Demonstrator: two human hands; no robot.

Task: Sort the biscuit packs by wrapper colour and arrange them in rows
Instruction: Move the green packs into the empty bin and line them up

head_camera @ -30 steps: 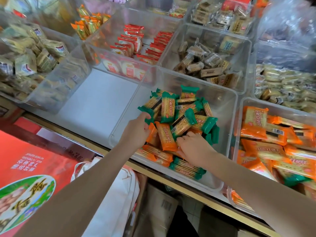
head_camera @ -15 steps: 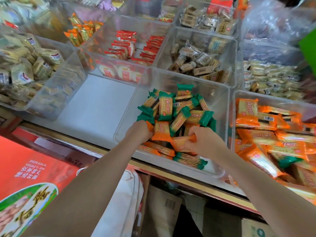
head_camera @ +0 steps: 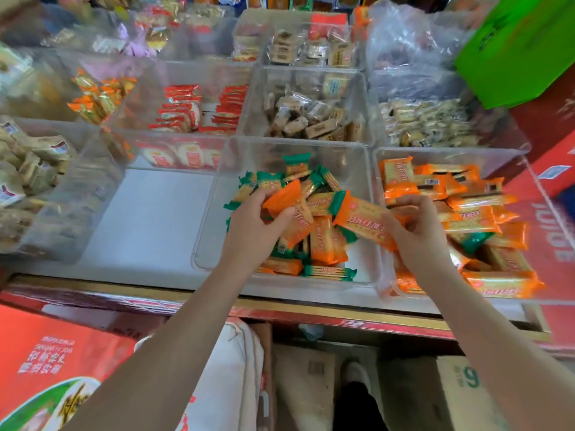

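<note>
While both hands hover over the mixed bin (head_camera: 370,169), the right hand (head_camera: 417,234) pinches an orange pack (head_camera: 362,223), long axis pointing at the orange bin (head_camera: 516,157) just right of it. The left hand (head_camera: 252,227) grips another orange pack (head_camera: 281,197), farther from that bin.

I see both forearms extended forward. My left hand (head_camera: 253,217) is curled in a grip; my right hand (head_camera: 415,227) pinches with bent fingers.

Lighting and picture quality: bright, even, soft.
Motion blur smeared far bins and edges; wide-angle bending showed at borders; shadows were faint.
</note>
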